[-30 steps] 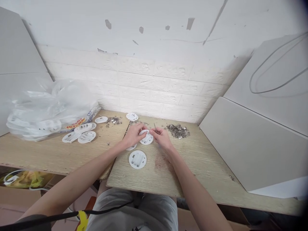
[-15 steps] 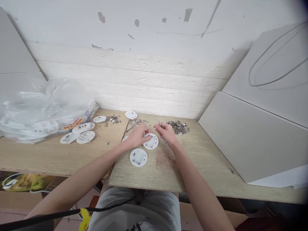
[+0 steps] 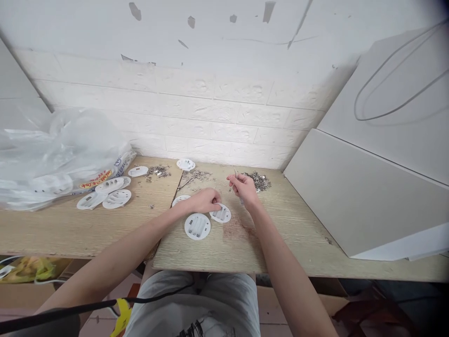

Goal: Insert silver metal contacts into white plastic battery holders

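Observation:
A round white plastic battery holder (image 3: 222,214) with slots and small metal contacts is tilted under my left hand (image 3: 206,201), whose thumb and fingers grip its upper left edge. My right hand (image 3: 244,188) is closed around a thin metal tool (image 3: 235,173). The tool's slim tip points up past the fingers and its handle shows below the palm; its exact kind is unclear. Right behind this hand lies a pile of small metal pieces (image 3: 261,181). Closer to me, a second round battery holder (image 3: 197,226) lies flat, and another (image 3: 181,200) is partly hidden by my left wrist.
Several white holders (image 3: 117,199) rest beside a clear plastic bag (image 3: 66,154) at left. More metal bits (image 3: 159,171) lie near the wall, with a white holder (image 3: 185,164) close by. A large pale panel (image 3: 336,196) leans at right. The wooden table (image 3: 217,257) has a seam.
The view has shifted slightly. My left hand has brought the gripped holder a little toward me and to the right. My right hand, with its tool, has moved slightly right toward the metal pile.

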Motion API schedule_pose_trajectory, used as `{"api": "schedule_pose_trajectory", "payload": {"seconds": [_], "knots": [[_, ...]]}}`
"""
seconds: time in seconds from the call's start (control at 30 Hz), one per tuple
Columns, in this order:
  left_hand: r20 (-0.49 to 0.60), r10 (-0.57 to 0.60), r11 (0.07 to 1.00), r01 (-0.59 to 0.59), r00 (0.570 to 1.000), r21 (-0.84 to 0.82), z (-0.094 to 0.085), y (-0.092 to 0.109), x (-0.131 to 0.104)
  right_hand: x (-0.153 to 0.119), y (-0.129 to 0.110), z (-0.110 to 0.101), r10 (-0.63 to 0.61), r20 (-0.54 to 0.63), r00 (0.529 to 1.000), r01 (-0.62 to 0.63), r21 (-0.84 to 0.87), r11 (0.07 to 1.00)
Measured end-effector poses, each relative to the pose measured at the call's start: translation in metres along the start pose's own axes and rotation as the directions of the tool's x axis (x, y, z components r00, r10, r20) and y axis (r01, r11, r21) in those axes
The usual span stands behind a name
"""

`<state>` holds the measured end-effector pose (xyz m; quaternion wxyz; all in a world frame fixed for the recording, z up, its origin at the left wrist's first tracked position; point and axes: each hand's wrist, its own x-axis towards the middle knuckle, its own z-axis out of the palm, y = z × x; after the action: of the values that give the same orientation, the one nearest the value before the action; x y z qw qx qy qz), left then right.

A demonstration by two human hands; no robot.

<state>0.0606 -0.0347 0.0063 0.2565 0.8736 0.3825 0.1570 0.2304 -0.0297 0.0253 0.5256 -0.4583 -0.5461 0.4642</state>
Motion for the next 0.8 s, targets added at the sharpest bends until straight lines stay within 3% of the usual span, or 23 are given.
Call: {"api": "schedule_pose_trajectory", "payload": {"seconds": [0.5,0.7,0.8], "knots": [[-0.041,0.021,0.994,-0.016,0.999,0.108,0.0002,0.0034,-0.0034,-0.0018,-0.0001,0.0039,-0.045,0.052,0.998,0.05,-0.086,0.995],[-0.059,0.053,0.984,-0.042,0.997,0.172,0.0012,0.0012,-0.0015,-0.0015,0.0023,0.0055,-0.027,0.11,0.994,0.048,-0.19,0.981],[-0.076,0.051,0.993,-0.042,0.996,0.112,0.0,-0.0015,-0.0025,-0.0013,0.0037,0.0035,-0.063,0.134,0.989,0.1,-0.29,0.952]]}}
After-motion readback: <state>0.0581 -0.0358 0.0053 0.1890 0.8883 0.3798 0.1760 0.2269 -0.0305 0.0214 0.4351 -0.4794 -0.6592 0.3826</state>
